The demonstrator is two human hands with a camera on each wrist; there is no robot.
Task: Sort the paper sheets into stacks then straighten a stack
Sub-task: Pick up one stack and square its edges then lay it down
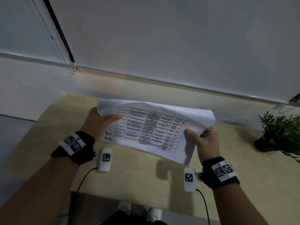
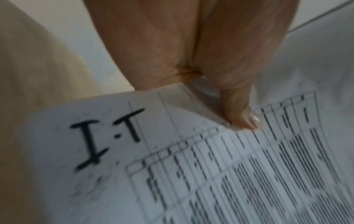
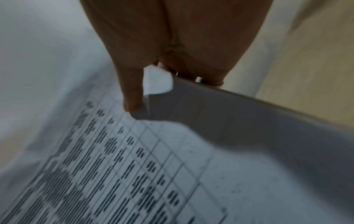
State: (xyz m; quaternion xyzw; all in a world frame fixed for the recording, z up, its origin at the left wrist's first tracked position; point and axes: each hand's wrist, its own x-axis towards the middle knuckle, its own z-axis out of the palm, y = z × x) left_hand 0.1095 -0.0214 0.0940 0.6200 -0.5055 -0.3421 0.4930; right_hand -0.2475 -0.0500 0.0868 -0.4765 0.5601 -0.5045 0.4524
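The person holds a stack of paper sheets (image 1: 151, 127) in the air above a tan table (image 1: 138, 179), 1 hand at each short end. The stack's long axis runs left to right across the scene, tilted so that its right end lies a little nearer than its left end. The top sheet faces up and carries a printed table of rows and columns, with the handwritten letters "I.T" (image 1: 108, 135) at the near-left corner; in the head view these letters read upside down.

The left hand (image 1: 97, 122) grips the left end: the thumb (image 2: 241, 115) is pressed down on the top sheet at the edge of the printed table, and the fingers go underneath, out of sight. The paper's far-left corner is crumpled up over this hand. The right hand (image 1: 204, 143) grips the right end in the same way, thumb (image 3: 132, 97) on top by the last column of the table and the fingers under the sheets. A ring shows on 1 finger of this hand at the edge of the paper. The right end of the stack curls upward and its near-right corner droops down toward the table.

Both wrists wear black bands with square coded markers. A potted green plant (image 1: 279, 132) stands on the table at the far right, well apart from the stack. Behind the table hang pale roller blinds (image 1: 162, 46) with a bead chain (image 1: 53, 39) at the left.
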